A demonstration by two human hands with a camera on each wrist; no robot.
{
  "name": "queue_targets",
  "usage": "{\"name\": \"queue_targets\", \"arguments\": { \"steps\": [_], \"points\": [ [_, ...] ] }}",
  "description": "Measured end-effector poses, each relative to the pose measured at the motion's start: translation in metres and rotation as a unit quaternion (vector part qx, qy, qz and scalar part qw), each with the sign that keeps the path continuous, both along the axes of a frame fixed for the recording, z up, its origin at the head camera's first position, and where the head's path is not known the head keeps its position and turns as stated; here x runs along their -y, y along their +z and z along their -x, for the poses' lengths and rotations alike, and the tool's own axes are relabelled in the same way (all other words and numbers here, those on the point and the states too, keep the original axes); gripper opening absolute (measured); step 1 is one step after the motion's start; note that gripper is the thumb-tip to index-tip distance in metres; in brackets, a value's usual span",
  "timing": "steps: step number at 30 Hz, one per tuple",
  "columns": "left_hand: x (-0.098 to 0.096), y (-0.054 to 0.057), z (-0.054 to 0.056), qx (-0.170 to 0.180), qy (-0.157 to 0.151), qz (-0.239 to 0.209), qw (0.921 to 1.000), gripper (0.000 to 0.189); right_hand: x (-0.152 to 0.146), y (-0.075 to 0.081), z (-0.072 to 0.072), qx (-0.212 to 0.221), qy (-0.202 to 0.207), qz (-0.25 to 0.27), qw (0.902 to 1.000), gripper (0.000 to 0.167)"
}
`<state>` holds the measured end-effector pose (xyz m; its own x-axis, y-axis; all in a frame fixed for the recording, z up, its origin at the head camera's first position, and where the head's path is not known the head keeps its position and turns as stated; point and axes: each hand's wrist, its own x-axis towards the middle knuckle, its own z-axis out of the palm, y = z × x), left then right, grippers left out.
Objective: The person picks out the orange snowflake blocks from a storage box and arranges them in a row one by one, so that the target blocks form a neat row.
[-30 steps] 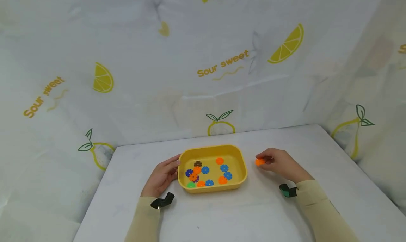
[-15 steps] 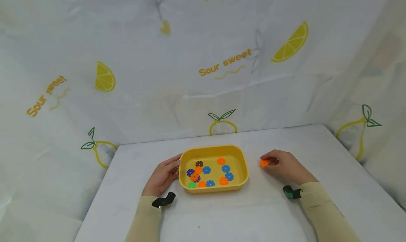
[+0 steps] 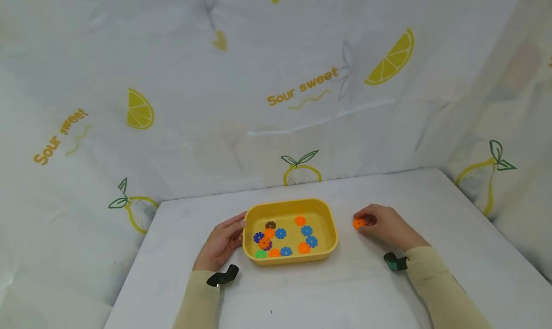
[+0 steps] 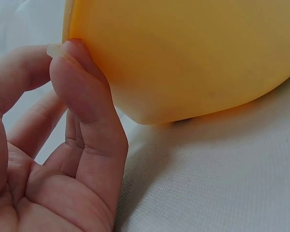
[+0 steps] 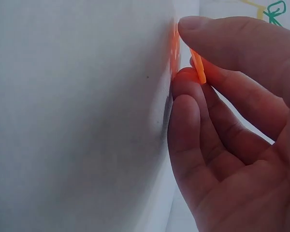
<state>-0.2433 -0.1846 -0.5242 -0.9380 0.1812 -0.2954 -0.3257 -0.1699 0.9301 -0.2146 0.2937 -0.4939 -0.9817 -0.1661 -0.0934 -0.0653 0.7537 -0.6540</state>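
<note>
In the head view, a yellow tray [image 3: 291, 261] rests on the table with several flower-shaped plastic discs inside, among them blue discs [image 3: 281, 233], orange discs [image 3: 304, 248], a green disc [image 3: 260, 254] and a brown disc [image 3: 270, 225]. My left hand [image 3: 222, 243] grips the tray's left rim; the left wrist view has its fingertips [image 4: 79, 72] against the yellow wall [image 4: 183, 58]. Right of the tray, my right hand [image 3: 381, 226] pinches an orange disc [image 3: 358, 223] low over the table. The right wrist view has this disc [image 5: 198, 65] edge-on, partly hidden by fingers.
A white cloth-covered table [image 3: 302, 295] bears the tray. Behind it hangs a white curtain [image 3: 194, 152] printed with lemons. Black wrist-worn pieces [image 3: 223, 276] stick out near both cuffs. In the right wrist view an orange patch [image 5: 174, 46] lies by the table surface, its kind unclear.
My right hand, with the orange disc, has shifted slightly right, away from the tray, then stayed nearly still. The left hand keeps its grip on the tray; the head view sways a little.
</note>
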Motion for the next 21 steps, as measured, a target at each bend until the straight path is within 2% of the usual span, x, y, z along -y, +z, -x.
{"name": "queue_targets", "arguments": {
  "steps": [5, 10, 21],
  "points": [
    [-0.0012, -0.0019, -0.0028, -0.001, -0.001, 0.0, 1.0, 0.054, 0.0005, -0.0025, -0.0005, 0.006, 0.003, -0.008, 0.9999, 0.031],
    [-0.0037, -0.0022, -0.0003, -0.014, -0.006, 0.0, 0.9999, 0.054, -0.0017, 0.001, -0.0015, -0.002, 0.003, -0.006, 1.0, 0.03],
    [-0.0039, 0.0005, 0.0013, -0.012, -0.002, 0.005, 0.9999, 0.052, -0.0045, 0.0027, -0.0052, -0.021, 0.009, 0.001, 0.9997, 0.033]
  ]
}}
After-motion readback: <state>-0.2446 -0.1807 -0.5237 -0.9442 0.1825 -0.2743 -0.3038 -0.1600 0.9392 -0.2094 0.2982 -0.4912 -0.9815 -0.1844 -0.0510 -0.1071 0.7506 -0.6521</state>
